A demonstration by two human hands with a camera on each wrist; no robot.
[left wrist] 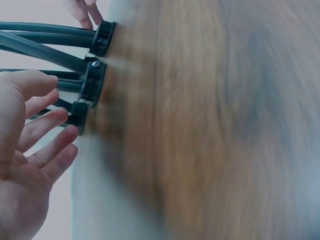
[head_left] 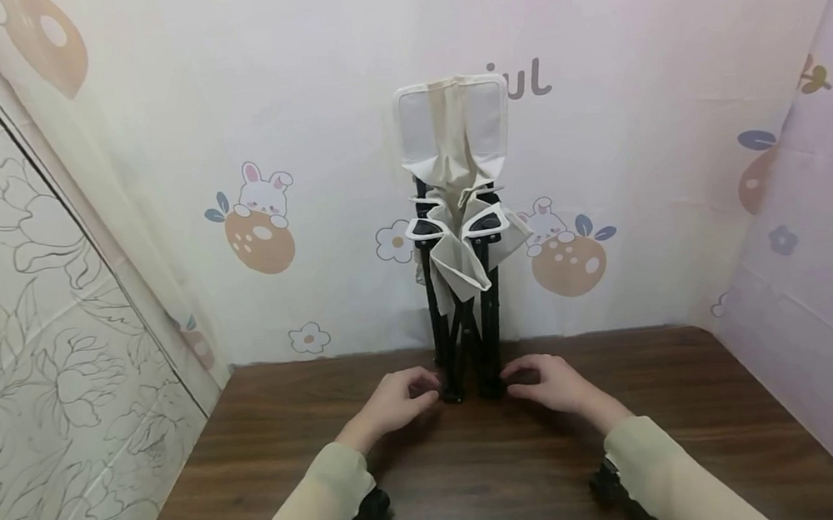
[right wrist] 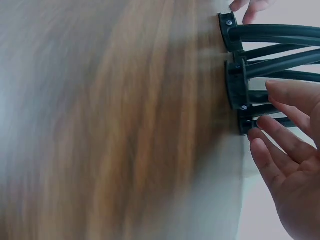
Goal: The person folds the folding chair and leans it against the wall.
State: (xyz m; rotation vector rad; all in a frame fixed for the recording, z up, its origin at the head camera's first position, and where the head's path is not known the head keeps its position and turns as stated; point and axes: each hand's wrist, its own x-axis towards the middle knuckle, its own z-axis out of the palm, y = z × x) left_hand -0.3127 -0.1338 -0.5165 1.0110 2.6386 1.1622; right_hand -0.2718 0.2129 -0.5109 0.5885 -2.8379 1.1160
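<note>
A folded camp chair point(head_left: 449, 131) with cream fabric and black legs stands upright near the back of the table. Its fabric hangs bunched between the frame tubes, and the black feet point(left wrist: 92, 82) are close together on the wood. On the left side of these feet is my left hand point(head_left: 397, 400), fingers loosely bent and spread apart from the thumb. My right hand point(head_left: 552, 382) mirrors it on the other side, its fingers point(right wrist: 280, 137) also relaxed beside the legs point(right wrist: 280, 65). Neither hand grips the chair; whether the fingertips touch it I cannot tell.
The brown wooden table point(head_left: 482, 471) reaches back to a printed curtain point(head_left: 329, 134) right behind the chair. Another patterned panel point(head_left: 39, 330) stands along the left side. Black wrist gear point(head_left: 375, 508) hangs under the cuffs.
</note>
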